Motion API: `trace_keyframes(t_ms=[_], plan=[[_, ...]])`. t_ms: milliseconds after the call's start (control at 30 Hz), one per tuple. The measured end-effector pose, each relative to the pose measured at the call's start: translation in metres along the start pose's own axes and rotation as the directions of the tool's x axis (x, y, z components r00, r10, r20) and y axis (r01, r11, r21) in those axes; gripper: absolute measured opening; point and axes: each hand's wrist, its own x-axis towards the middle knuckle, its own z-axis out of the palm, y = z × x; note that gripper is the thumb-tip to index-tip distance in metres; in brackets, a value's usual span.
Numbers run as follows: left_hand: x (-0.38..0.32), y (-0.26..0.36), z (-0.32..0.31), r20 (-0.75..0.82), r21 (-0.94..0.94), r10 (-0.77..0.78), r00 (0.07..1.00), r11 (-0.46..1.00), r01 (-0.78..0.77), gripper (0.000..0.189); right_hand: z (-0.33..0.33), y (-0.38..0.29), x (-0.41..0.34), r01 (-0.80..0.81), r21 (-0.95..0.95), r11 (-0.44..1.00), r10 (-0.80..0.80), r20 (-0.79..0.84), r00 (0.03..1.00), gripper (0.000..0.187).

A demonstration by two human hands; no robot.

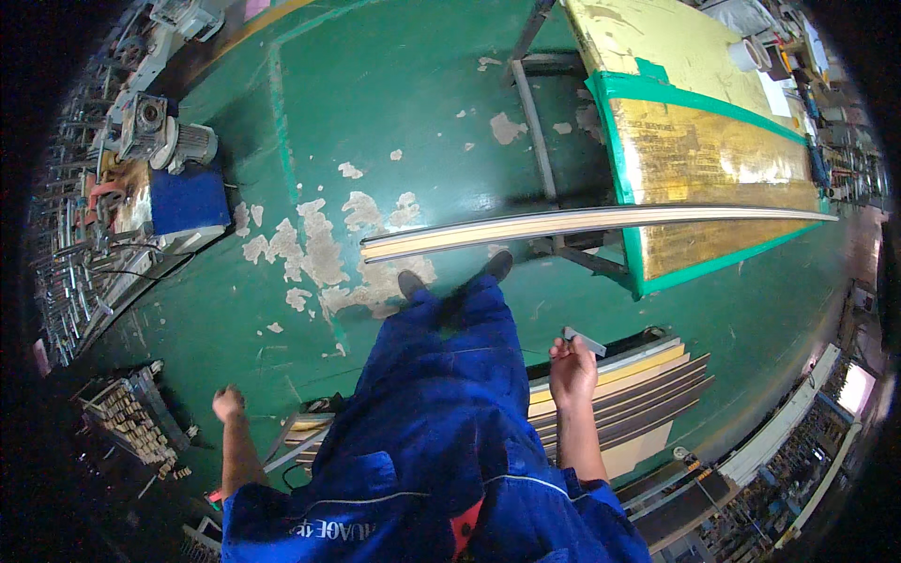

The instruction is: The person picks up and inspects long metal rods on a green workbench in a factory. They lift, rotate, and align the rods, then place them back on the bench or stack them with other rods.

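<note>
My right hand (pixel 573 367) is shut on a small flat grey metal piece (pixel 588 343), held out to the right of my body. Off to the left, my left hand (pixel 229 403) hangs over the green floor with its fingers curled; whether it holds anything cannot be told. In front of my feet, a long pale strip with dark edges (pixel 493 229) lies across the yellow-covered table (pixel 704 246), and its near-left end juts out over the floor.
Long boards and strips (pixel 626 401) lie stacked beside me on the right. The table has grey metal legs (pixel 536 134) and green tape edging. At the left are an electric motor (pixel 190 144), a blue box (pixel 188 199) and a rack of small pieces (pixel 134 419).
</note>
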Motion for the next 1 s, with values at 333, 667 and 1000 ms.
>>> trace_keyframes(t_ms=[333,667,1000], plan=[[-0.370,0.338,0.178,0.230,0.020,0.973,0.001,-0.003,-1.000,0.033,0.001,0.054,0.021,-0.161,-0.626,0.763,0.161,-0.058,0.985,0.015],[-0.502,0.457,0.286,0.697,-0.101,0.642,-0.319,-0.353,-0.930,0.014,-0.042,0.034,0.045,-0.087,-0.465,0.881,0.061,-0.071,0.996,0.025],[-0.529,0.477,0.301,0.799,0.019,0.560,-0.220,-0.388,-0.922,0.017,-0.042,0.047,0.037,-0.052,-0.473,0.880,0.007,-0.095,0.995,0.021]])
